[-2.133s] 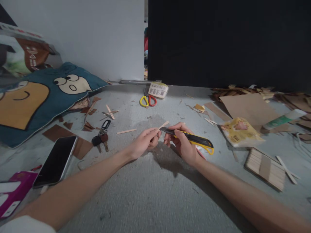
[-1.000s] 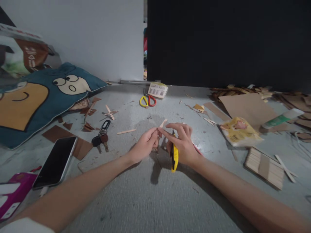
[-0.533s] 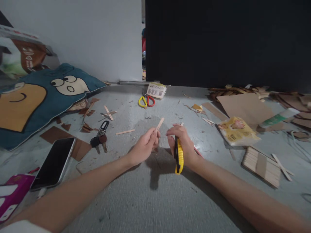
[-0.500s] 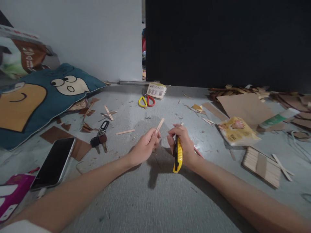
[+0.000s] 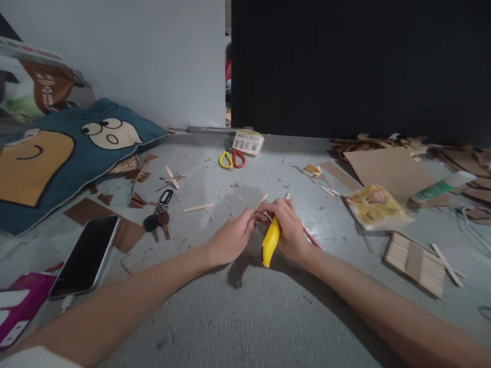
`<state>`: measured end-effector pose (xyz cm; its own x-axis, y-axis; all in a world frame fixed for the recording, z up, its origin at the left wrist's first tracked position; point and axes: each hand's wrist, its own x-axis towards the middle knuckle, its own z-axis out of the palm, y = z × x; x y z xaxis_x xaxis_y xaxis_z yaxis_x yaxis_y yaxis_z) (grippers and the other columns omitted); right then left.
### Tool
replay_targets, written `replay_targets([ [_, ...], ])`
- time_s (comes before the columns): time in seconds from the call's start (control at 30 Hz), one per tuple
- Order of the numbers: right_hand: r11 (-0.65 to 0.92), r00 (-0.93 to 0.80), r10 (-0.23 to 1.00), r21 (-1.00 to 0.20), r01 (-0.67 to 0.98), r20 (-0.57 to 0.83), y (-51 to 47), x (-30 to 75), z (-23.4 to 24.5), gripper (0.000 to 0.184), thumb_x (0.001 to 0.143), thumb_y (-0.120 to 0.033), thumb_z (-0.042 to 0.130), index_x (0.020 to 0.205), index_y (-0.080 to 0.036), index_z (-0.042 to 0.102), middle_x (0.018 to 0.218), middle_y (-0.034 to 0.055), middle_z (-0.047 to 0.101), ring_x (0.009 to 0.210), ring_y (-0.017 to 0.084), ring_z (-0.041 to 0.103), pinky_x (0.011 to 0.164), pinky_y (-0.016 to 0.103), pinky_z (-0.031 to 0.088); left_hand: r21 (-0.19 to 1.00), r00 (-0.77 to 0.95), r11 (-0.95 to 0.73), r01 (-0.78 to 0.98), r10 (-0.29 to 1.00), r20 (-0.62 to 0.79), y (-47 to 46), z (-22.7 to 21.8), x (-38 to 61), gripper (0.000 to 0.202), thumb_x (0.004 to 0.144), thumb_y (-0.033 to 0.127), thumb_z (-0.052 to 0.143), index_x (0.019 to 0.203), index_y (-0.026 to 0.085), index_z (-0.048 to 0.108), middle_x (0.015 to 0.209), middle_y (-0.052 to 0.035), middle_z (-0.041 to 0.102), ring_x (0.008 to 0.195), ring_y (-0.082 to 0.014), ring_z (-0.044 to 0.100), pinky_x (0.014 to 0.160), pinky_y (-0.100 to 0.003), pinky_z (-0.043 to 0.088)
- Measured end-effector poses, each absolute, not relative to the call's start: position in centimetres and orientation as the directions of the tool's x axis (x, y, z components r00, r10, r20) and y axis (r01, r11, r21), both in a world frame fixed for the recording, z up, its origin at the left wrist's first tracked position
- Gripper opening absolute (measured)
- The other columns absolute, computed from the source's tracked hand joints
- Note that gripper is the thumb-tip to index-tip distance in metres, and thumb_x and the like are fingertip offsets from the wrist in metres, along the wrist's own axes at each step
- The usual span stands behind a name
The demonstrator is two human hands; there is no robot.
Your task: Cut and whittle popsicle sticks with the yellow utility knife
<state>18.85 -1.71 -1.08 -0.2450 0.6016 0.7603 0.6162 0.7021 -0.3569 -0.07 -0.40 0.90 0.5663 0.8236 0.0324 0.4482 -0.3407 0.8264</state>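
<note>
Between the fingers of my left hand [image 5: 232, 237] is a wooden craft stick [image 5: 263, 200], its far end poking out past the fingertips. My right hand [image 5: 287, 225] is closed around a yellow utility knife [image 5: 270, 243], whose grip end points down toward me. Both hands meet over the middle of the table, with the right fingertips at the stick. The knife's blade is hidden behind the right fingers. A red-handled item [image 5: 312, 237] lies partly under the right wrist. Another craft stick [image 5: 198, 208] rests flat to the left.
Scissors [image 5: 232, 159] lie at the back near a small packet [image 5: 248, 142]. Keys [image 5: 159, 217], a phone [image 5: 86, 255] and a blue cushion [image 5: 115, 115] are at left. A yellow bag [image 5: 378, 207], a glue stick [image 5: 443, 186] and bundled craft sticks [image 5: 415, 263] occupy the right.
My hands have come together. The right hand moved left with the utility knife, which has turned, and its fingers now reach the craft stick. The stick's visible end has shifted right and tilted lower.
</note>
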Motion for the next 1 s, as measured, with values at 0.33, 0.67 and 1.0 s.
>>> replay_targets([
  [0.33,0.647,-0.270,0.687,-0.397,0.652,0.675,-1.97,18.78,-0.85,0.023,0.097,-0.007,0.054,0.110,-0.025,0.061,0.089,0.0033,0.069,0.082,0.023,0.061,0.081,0.039,0.044,0.857,0.543,-0.361,0.368,0.832,0.117,-0.32,0.25,-0.19,0.019,0.106,0.033,0.044,0.104,0.024,0.060,0.082,-0.0043,0.068,0.073,-0.0218,0.065,0.065,-0.029,0.042],
  [0.67,0.634,-0.269,0.708,-0.419,0.650,0.653,-2.06,18.39,-0.48,0.014,0.102,-0.012,0.049,0.097,-0.024,0.053,0.090,0.0040,0.068,0.084,0.023,0.061,0.081,0.038,0.045,0.855,0.580,-0.348,0.385,0.811,0.069,-0.48,0.75,-0.30,0.020,0.108,0.034,0.039,0.103,0.024,0.055,0.081,-0.0037,0.066,0.069,-0.0207,0.063,0.065,-0.029,0.039],
  [1.0,0.690,-0.325,0.665,-0.386,0.613,0.673,-2.02,18.46,-1.00,0.014,0.102,-0.013,0.047,0.101,-0.024,0.055,0.091,0.0040,0.065,0.084,0.023,0.056,0.081,0.038,0.043,0.968,0.492,-0.206,0.144,0.863,0.111,0.00,0.10,0.28,0.028,0.107,0.046,0.043,0.092,0.023,0.049,0.066,0.0050,0.048,0.057,-0.0129,0.044,0.056,-0.025,0.036],
])
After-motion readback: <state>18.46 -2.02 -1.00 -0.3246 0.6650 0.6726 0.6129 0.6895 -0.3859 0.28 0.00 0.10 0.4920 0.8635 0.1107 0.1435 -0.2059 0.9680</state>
